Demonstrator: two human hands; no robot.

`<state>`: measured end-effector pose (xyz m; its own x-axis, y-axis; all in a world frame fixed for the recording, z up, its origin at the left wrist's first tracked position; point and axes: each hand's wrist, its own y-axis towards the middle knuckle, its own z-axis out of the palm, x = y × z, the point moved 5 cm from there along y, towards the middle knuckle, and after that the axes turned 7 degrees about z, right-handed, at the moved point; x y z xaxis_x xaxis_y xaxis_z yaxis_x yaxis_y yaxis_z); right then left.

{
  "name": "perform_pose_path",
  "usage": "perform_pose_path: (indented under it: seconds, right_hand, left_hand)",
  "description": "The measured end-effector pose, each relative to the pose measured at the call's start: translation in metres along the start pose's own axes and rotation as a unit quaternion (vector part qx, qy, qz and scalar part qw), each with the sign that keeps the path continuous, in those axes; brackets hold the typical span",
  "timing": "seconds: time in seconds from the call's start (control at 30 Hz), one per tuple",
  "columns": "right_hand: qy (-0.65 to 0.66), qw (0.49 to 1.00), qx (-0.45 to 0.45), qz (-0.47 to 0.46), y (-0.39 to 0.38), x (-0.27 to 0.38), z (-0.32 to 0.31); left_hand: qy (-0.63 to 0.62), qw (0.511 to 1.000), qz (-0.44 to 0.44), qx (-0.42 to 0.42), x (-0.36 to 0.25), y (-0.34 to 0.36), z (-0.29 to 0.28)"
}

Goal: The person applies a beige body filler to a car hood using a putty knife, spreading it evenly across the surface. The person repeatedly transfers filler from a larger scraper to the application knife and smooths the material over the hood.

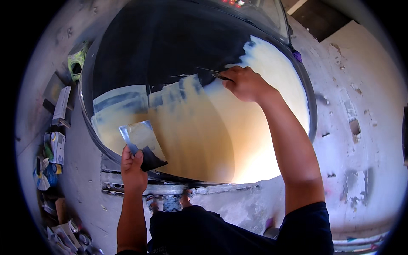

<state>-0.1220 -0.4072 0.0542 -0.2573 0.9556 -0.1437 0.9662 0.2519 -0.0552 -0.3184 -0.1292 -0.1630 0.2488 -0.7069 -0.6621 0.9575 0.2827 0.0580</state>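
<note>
A large curved black car panel [174, 38] lies in front of me, its nearer part and right side coated with cream putty [191, 131]. My right hand [246, 85] is closed around the dark handle of a putty knife [217, 76]. The thin blade shows nearly edge-on, pointing left, by the upper border of the streaked putty; whether it touches the panel I cannot tell. Over the panel's near left part, my left hand [133, 170] grips a flat rectangular putty board [143, 138], thumb on top. Cream putty covers much of the board, and its lower corner is dark.
Glass [265, 17] adjoins the panel at the far right. Along the left stand a green-and-white container [76, 61], boxes [57, 146] and several cans. A low step [170, 190] lies between my feet and the panel. The grey floor [340, 106] has worn patches.
</note>
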Motion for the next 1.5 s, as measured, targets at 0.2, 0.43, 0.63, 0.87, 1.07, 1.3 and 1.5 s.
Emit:
perform_pose_path:
  seconds: [0.2,0.43,0.63,0.87,1.07,1.3,1.5]
  right_hand:
    - [-0.073,0.996,0.050,-0.018,0.037,0.027,-0.003]
    - [-0.062,0.995,0.079,-0.028,0.044,0.037,0.000]
    - [-0.067,0.992,0.100,-0.032,0.030,0.050,0.002]
    - [-0.077,0.989,0.128,-0.006,0.002,0.049,0.007]
    - [-0.068,0.989,0.131,0.010,-0.025,0.045,0.010]
    - [-0.056,0.989,0.138,0.019,-0.052,0.034,0.022]
    - [-0.068,0.990,0.124,0.020,-0.080,0.028,0.035]
  left_hand:
    - [-0.015,0.999,0.039,-0.018,-0.001,-0.003,0.005]
    - [-0.034,0.999,0.035,-0.013,0.005,-0.003,0.003]
    - [-0.042,0.999,0.021,-0.019,0.007,-0.003,-0.005]
    - [-0.008,1.000,0.005,-0.007,0.011,-0.003,-0.013]
    - [-0.013,1.000,0.008,-0.016,0.009,-0.002,-0.009]
    - [-0.023,1.000,0.002,-0.011,0.007,0.000,-0.005]
    - [-0.013,1.000,0.004,0.011,0.009,0.002,-0.009]
